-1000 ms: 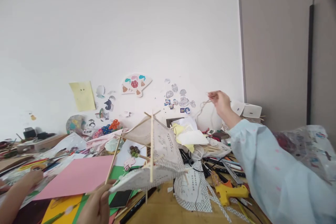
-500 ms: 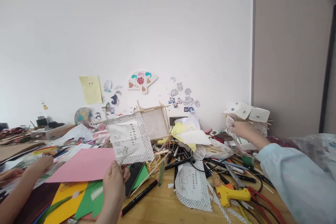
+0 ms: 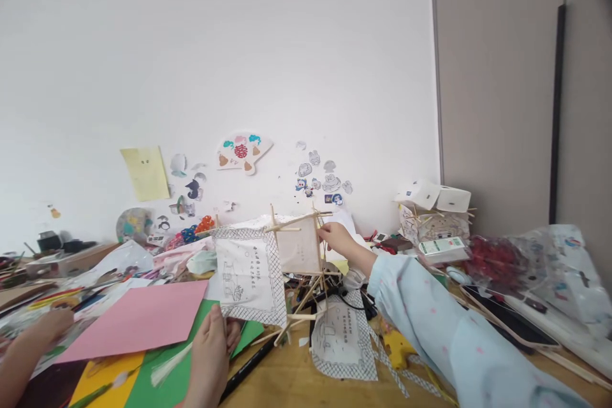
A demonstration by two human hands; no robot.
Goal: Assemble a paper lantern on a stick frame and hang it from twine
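Observation:
My left hand point(image 3: 210, 347) is closed at the lower left corner of a white paper panel point(image 3: 251, 274) with a drawing, writing and a cross-hatched border. This panel is on a lantern frame point(image 3: 299, 277) of thin wooden sticks, which also bears a plain whitish panel. My right hand point(image 3: 339, 241), in a pale blue sleeve, pinches the frame's upper right upright. Its fingertips are partly hidden by the stick. A second cross-hatched paper panel point(image 3: 342, 338) lies on the table below the frame.
Another person's hand point(image 3: 48, 331) is at the far left, beside a pink sheet point(image 3: 138, 319) on green and yellow sheets. A yellow glue gun point(image 3: 396, 349) and black marker point(image 3: 248, 366) lie in front. A phone point(image 3: 509, 315) and plastic bags point(image 3: 540, 268) are at right.
My right hand has come left from the white boxes at the back right and taken hold of the frame's upright. The frame has come lower and nearer. The view has turned right.

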